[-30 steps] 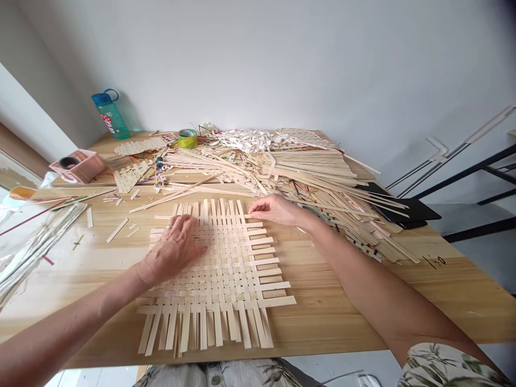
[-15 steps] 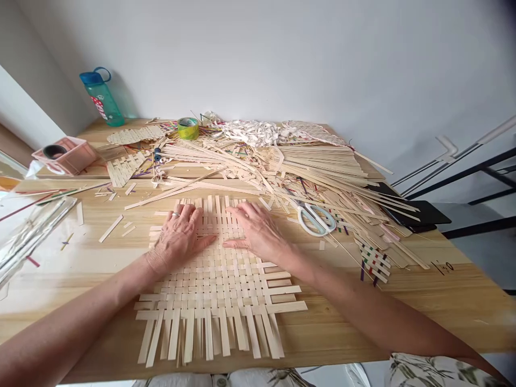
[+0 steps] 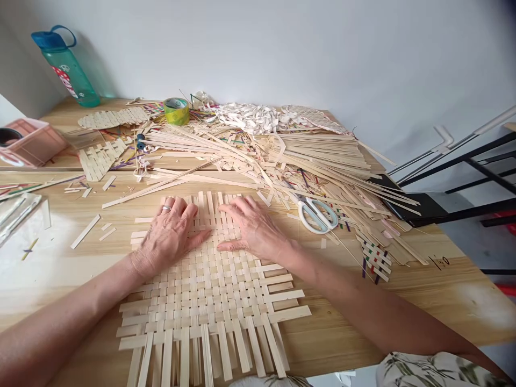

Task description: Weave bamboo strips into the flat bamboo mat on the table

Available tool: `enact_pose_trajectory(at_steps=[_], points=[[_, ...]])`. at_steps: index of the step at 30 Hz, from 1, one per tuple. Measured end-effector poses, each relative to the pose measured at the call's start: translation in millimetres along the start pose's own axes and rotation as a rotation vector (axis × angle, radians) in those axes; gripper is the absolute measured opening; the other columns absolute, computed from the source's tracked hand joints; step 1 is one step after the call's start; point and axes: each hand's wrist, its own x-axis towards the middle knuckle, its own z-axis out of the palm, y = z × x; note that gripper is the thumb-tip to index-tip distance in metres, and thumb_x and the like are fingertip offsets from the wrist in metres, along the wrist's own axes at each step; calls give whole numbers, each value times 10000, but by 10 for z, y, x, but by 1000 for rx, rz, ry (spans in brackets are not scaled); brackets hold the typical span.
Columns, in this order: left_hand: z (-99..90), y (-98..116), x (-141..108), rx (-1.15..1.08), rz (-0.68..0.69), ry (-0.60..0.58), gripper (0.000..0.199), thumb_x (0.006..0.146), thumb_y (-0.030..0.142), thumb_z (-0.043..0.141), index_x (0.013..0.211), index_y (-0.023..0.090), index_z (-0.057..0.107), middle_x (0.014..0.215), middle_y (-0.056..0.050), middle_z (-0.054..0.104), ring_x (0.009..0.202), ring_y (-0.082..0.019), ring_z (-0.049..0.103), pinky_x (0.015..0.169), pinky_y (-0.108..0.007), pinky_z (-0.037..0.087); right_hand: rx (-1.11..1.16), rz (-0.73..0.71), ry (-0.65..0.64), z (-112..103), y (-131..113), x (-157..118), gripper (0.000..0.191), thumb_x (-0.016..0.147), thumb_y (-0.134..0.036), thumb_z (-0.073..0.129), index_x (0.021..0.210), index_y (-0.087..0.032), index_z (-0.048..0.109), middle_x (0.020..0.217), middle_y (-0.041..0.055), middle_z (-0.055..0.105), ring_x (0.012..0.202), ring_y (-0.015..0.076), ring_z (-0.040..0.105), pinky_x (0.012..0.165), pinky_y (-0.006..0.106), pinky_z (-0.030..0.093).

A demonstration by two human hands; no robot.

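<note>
A woven mat of pale flat wooden strips (image 3: 205,293) lies on the table in front of me, loose strip ends sticking out along its near, far and side edges. My left hand (image 3: 168,230), with a ring on one finger, rests palm down on the mat's far left part, thumb out towards the middle. Across from it, my right hand (image 3: 253,226) presses on the far right part with its fingers bent over the strips and thumb stretched out. The hands are apart, and the thumbs point at each other. Strips under both palms are hidden.
White-handled scissors (image 3: 317,215) lie right of the mat. Behind are a heap of loose strips (image 3: 322,158), a tape roll (image 3: 176,111) and white ribbon (image 3: 250,117). A pink basket (image 3: 38,142) and a teal bottle (image 3: 70,75) stand at the back left.
The view has shifted, so the mat's near edge appears lower and the bottle and basket sit further left. Both hands stay on the mat's far part, almost unchanged.
</note>
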Motion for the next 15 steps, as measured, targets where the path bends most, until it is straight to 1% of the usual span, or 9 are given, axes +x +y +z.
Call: enact_pose_trajectory(at_steps=[5,10,15], points=[[4,6,-1,28,38,-5,413,952,554,458,899,158,567,908,-126,535,899,-311,491,801,-443,467,10,-17,9,26,2,-12,773,718,-715,700,1228,-145,594,1074,118,553,989,282,470,903,407,423],[0,29,5,8,26,-54,378,962,519,462,901,159,559,905,-112,522,866,-290,509,788,-429,471,11,-26,9,38,8,-22,713,756,-742,637,1179,-169,613,1039,105,534,962,271,451,882,394,405],[-26,50,1,70,29,-96,372,959,517,488,915,153,548,920,-106,521,888,-284,508,808,-421,478,4,-24,-13,29,-9,-17,680,767,-747,620,1133,-174,629,1003,89,524,944,258,437,885,381,386]])
